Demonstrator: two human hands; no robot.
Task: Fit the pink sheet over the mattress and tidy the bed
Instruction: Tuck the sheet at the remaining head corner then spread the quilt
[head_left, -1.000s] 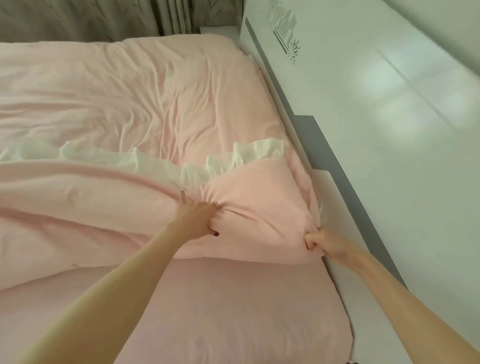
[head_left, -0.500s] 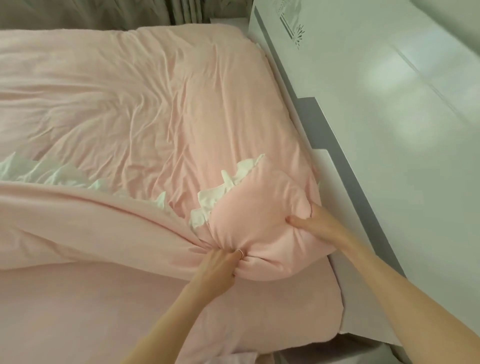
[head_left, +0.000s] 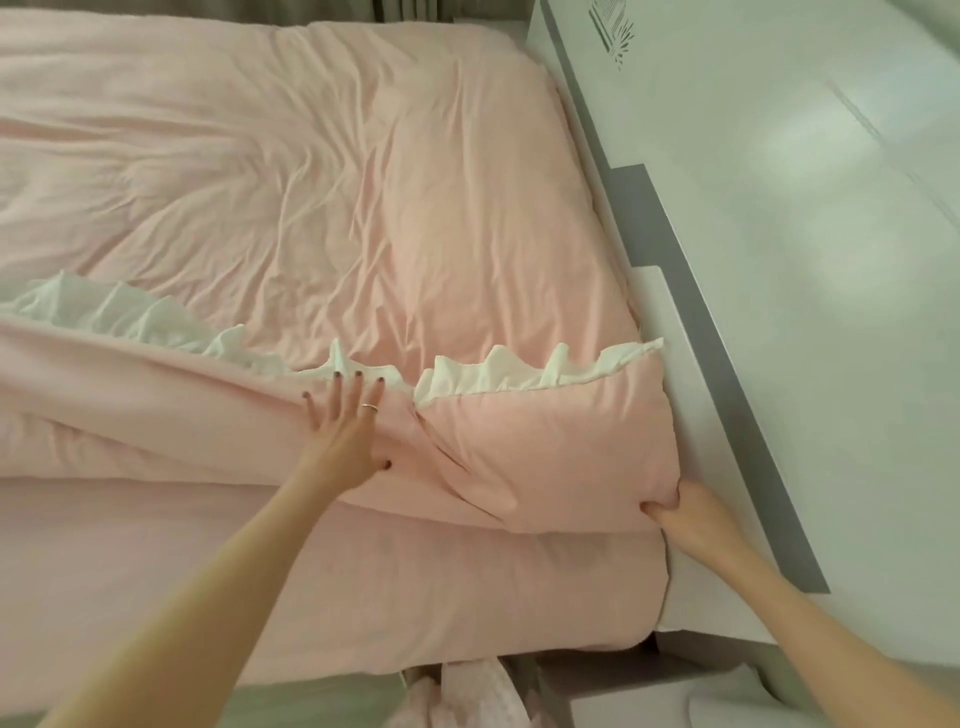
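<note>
Pink sheet (head_left: 363, 218) lies wrinkled over the mattress.
The left hand (head_left: 345, 423) presses flat with straight fingers on the pink duvet (head_left: 545, 452); the right hand (head_left: 680, 512) pinches its corner.

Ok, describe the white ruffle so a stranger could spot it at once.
Start at the bed, covered all over in pink. Across its middle lies a folded pink cover that the left hand presses flat. The white ruffle runs along that cover's far edge, the only white, frilled strip among smooth pink cloth.
</note>
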